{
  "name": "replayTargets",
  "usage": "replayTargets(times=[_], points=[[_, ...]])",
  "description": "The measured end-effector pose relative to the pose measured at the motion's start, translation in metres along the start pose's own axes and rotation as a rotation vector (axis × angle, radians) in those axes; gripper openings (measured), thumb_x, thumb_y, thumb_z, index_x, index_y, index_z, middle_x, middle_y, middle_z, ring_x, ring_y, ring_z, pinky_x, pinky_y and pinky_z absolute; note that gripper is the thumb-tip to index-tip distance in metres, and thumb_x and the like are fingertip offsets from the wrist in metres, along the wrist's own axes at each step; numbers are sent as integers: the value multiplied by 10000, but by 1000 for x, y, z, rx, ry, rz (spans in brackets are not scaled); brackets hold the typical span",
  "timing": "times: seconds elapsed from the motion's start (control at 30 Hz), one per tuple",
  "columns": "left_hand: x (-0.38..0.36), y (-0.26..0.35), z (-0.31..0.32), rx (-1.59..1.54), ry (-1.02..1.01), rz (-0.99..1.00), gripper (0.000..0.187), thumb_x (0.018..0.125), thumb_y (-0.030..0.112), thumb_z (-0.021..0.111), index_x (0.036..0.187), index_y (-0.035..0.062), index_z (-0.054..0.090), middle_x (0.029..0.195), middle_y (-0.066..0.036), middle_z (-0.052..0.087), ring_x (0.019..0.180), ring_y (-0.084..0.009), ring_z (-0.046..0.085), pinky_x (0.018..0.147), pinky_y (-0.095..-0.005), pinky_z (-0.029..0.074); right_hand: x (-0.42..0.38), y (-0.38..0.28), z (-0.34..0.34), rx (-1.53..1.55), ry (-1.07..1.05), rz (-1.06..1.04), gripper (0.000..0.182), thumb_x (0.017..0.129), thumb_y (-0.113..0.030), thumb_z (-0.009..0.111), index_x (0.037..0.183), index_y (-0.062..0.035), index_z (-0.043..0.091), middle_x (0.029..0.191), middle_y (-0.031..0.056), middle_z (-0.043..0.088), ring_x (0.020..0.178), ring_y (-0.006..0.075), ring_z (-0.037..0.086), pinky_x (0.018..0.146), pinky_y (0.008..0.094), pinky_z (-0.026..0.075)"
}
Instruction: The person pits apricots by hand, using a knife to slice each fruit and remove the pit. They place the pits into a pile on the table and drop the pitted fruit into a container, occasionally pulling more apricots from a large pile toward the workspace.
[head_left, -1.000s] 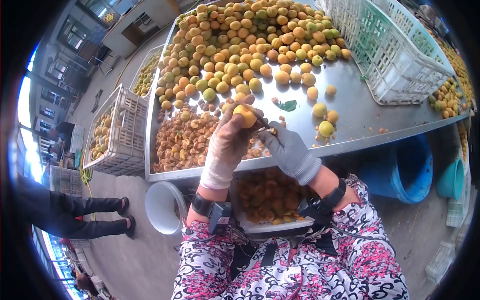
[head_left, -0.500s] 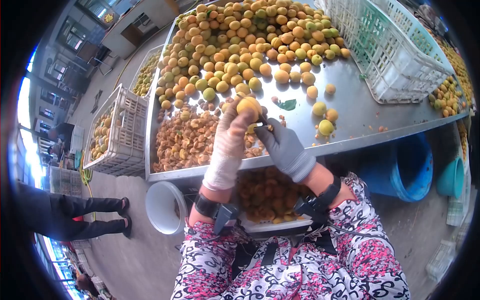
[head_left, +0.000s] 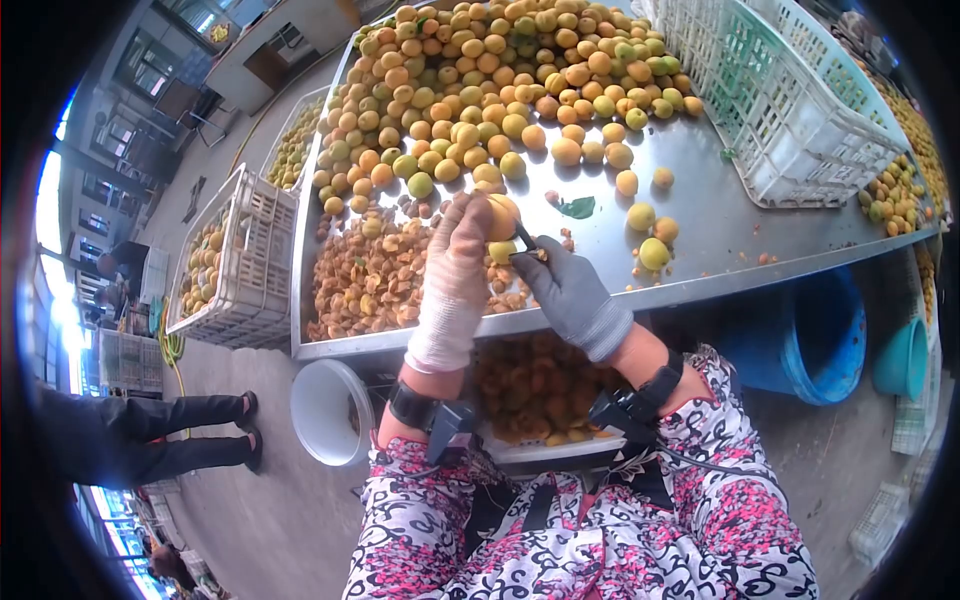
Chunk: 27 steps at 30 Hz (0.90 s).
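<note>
Above the near edge of the steel table [head_left: 720,215], the left hand [head_left: 455,265] in a white glove grips one round yellow-orange apricot [head_left: 501,216]. The right hand [head_left: 565,290], grey-gloved, is closed around one small knife [head_left: 527,243] touching that fruit. Two white slatted plastic crates [head_left: 775,95] flank the table.

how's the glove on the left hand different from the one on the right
The left hand wears a pale, whitish knit glove; the right hand wears a grey one. The left hand is raised, holding an apricot in its fingertips; the right sits lower, gripping a small knife against the fruit. Both gloves end at a wrist with a black band.
</note>
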<state>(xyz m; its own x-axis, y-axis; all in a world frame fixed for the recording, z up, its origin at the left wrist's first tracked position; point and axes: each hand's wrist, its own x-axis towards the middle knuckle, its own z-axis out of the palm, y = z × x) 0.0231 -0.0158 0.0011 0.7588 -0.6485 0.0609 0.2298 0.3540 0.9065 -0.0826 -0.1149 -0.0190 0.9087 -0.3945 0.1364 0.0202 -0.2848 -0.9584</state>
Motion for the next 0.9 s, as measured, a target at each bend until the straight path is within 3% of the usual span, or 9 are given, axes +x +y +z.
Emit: replayTargets(times=[0.13, 0.17, 0.23, 0.37, 0.5, 0.57, 0.67, 0.83, 0.9], points=[[3, -16, 9, -454, 219, -186, 435, 923, 398, 553, 1109, 6, 520, 934, -99, 601, 756, -206, 592, 763, -320, 491, -5, -3, 11, 33, 100, -47, 308, 945, -311, 512, 1033, -16, 518, 792, 206, 633, 789, 378, 628, 651, 410, 478], [3, -14, 9, -453, 218, -185, 435, 923, 398, 553, 1109, 6, 520, 934, -99, 601, 756, -206, 592, 763, -320, 491, -4, -6, 8, -15, 66, 7, 310, 945, -309, 511, 1024, -10, 517, 798, 209, 633, 794, 379, 627, 650, 412, 478], [3, -11, 7, -286, 217, -169, 488, 918, 409, 556, 1165, -11, 531, 1087, -111, 600, 951, -212, 591, 857, -344, 483, -2, -6, 2, -64, 34, 58, 312, 945, -308, 511, 1016, -4, 517, 804, 213, 633, 798, 381, 626, 650, 414, 478], [-1, 0, 7, -2, 125, -35, 453, 919, 340, 569, 1202, -9, 519, 1126, -97, 586, 1031, -199, 573, 916, -324, 443, 1, 2, -4, -63, -7, 8, 336, 946, -334, 502, 995, -1, 514, 805, 217, 631, 804, 389, 619, 651, 436, 473], [-6, 2, 8, 204, 0, 87, 457, 913, 341, 581, 1208, -2, 519, 1096, -87, 593, 1031, -190, 562, 903, -324, 447, -2, 2, 2, -64, 18, 10, 353, 949, -357, 484, 1060, -22, 501, 815, 219, 630, 791, 407, 612, 646, 457, 469], [-7, -8, 10, -19, 144, -79, 448, 905, 369, 589, 1151, 1, 519, 954, -74, 609, 850, -160, 592, 736, -289, 489, -2, 1, 6, -100, 33, 22, 358, 949, -360, 478, 1112, -40, 486, 828, 219, 633, 785, 412, 612, 647, 461, 473], [-3, -8, 20, -330, 246, -196, 463, 887, 432, 599, 1083, 18, 531, 869, -83, 616, 792, -188, 611, 697, -314, 508, -5, -5, 7, -180, 45, 39, 386, 948, -363, 470, 1204, -74, 455, 853, 218, 638, 772, 416, 614, 649, 470, 479], [-6, 1, 19, -257, 150, -212, 451, 887, 449, 590, 1040, 28, 538, 854, -85, 610, 779, -187, 610, 713, -311, 505, -4, -8, 2, -294, 16, 32, 432, 945, -353, 473, 1285, -92, 420, 878, 216, 643, 792, 408, 617, 673, 471, 487], [-6, -1, 19, -124, 145, -180, 426, 898, 419, 581, 1041, 20, 541, 850, -80, 607, 783, -175, 606, 714, -299, 496, -5, -1, 7, -171, 37, 12, 431, 944, -334, 483, 1294, -88, 434, 881, 217, 644, 807, 391, 625, 677, 451, 487]])
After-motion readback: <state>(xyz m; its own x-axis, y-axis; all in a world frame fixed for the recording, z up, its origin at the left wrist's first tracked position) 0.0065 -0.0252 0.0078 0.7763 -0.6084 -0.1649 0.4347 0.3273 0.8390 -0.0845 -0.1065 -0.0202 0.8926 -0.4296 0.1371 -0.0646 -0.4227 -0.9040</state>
